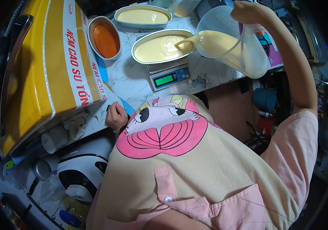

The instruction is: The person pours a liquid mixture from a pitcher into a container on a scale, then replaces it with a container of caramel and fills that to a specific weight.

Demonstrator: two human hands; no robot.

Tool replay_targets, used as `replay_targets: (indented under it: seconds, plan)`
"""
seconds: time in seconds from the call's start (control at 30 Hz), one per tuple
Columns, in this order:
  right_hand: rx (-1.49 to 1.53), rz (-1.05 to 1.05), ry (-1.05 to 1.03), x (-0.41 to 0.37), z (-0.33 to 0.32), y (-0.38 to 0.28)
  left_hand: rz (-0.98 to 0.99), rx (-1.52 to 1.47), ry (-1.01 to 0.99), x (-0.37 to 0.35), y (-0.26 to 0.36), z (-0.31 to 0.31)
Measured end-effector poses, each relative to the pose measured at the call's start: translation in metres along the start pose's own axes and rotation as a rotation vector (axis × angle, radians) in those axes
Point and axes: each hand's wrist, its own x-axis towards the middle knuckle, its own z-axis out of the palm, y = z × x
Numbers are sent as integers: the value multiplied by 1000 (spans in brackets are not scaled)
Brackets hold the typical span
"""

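My right hand (245, 12) is closed around the handle of a large clear plastic measuring jug (254, 57), tipped to the left. Pale yellow batter (194, 39) streams from its lip into an oval tin (141, 57), partly filled with the same batter. That tin sits on a digital kitchen scale (168, 78) with a lit green display. Loosely curled into a fist, my left hand (117, 115) rests at the table's front edge, close to the apron (217, 161); I see nothing in it.
A second oval tin (117, 21) of batter stands behind. Left of it is an oval tin (91, 28) with an orange-brown layer inside. A big yellow box (33, 65) flanks the marble-patterned table (125, 76) on the left. A white appliance (81, 161) stands below it.
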Motion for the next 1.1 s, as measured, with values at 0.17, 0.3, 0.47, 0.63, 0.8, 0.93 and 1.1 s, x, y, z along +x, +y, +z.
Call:
replay_targets:
  seconds: [0.17, 0.3, 0.47, 0.63, 0.8, 0.93, 1.1]
  plan:
    - [-233, -277, 332, 62, 76, 51, -2, -5, -1, 0, 0, 0]
    - [-346, -346, 507, 93, 113, 76, -1, 1, 2, -1, 0, 0]
    - [-9, 34, 55, -13, -15, -8, -1, -4, 14, -1, 0, 1]
    - [-235, -317, 464, 65, 81, 56, 16, -1, 17, 0, 0, 0]
    - [-327, -100, -5, -15, -18, -9, 4, 2, 8, -1, 0, 0]
    - [-316, -138, 28, -18, -22, -9, 5, 4, 5, 0, 1, -1]
    - [-378, -397, 496, 73, 91, 68, 0, 5, 3, -1, 0, 0]
